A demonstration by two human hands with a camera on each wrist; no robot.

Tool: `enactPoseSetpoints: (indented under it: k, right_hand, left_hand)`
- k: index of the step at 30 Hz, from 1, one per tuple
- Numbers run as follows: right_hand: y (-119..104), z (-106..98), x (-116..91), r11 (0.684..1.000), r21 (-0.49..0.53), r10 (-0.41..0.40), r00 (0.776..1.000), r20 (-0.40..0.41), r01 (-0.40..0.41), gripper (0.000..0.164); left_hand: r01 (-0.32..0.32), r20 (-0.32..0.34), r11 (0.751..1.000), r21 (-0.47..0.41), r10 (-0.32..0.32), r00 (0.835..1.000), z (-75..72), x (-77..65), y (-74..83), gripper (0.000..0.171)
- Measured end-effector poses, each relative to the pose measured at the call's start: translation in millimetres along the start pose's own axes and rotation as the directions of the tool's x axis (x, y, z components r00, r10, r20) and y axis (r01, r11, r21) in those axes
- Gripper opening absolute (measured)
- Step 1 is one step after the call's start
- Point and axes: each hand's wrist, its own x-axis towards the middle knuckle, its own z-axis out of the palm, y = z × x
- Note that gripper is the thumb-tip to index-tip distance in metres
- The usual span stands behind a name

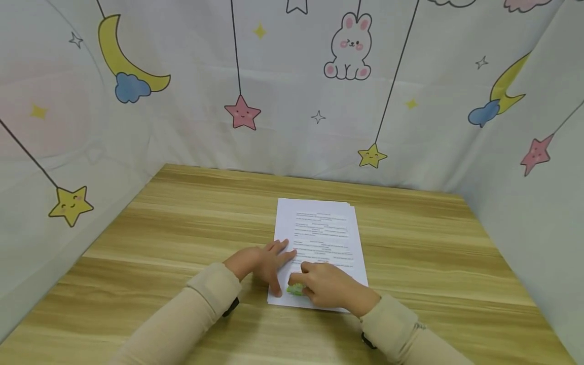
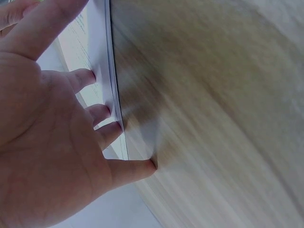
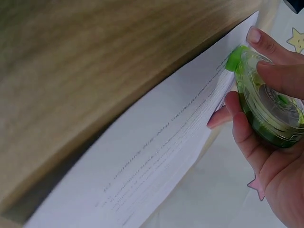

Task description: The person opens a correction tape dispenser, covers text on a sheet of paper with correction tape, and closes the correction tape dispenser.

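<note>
A small stack of printed paper (image 1: 315, 206) lies on the table, its sheets slightly offset at the edges. With fingers spread, my left hand (image 1: 268, 265) rests at the left edge of the paper; in the left wrist view its little finger touches the wood beside the sheets. My right hand (image 1: 332, 286) grips a green see-through correction tape (image 3: 266, 107) between thumb and fingers. The green tip (image 3: 234, 59) of the tape meets the top sheet near the printed lines. From the head view most of the correction tape is hidden under the right hand.
The wood-grain table (image 1: 182, 223) spreads around the paper on all sides. A white curtain (image 1: 292, 147) printed with stars, moons and a rabbit encloses the back and both sides. Dark straps show at both wrists, below the sleeve cuffs (image 1: 216, 286).
</note>
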Motion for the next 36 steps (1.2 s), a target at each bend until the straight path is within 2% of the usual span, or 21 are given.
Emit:
enactPoseSetpoints:
  k: [6, 12, 22, 36]
  right_hand:
    - [-0.3, -1.5, -0.5, 0.997, -0.067, -0.041, 0.999, 0.015, 0.042, 0.023]
    - [1.5, -2.3, -5.9, 0.995, -0.091, -0.048, 0.999, 0.022, 0.049, 0.025]
    - [5.4, -3.9, -12.4, 0.994, -0.094, -0.062, 0.998, 0.009, 0.063, 0.025]
    - [14.8, -6.3, -29.5, 0.999, -0.047, -0.025, 1.000, -0.009, 0.024, 0.024]
  left_hand:
    - [-0.007, 0.001, 1.000, 0.004, 0.007, 1.000, 0.5, 0.5, 0.4, 0.100]
    - [0.001, 0.006, 1.000, 0.002, -0.001, 1.000, 2.4, 1.6, 1.0, 0.100]
    - [0.005, 0.000, 1.000, -0.016, -0.005, 1.000, 3.1, 1.8, 1.4, 0.100]
    - [0.019, 0.012, 1.000, -0.009, -0.019, 1.000, 0.2, 0.6, 1.7, 0.100]
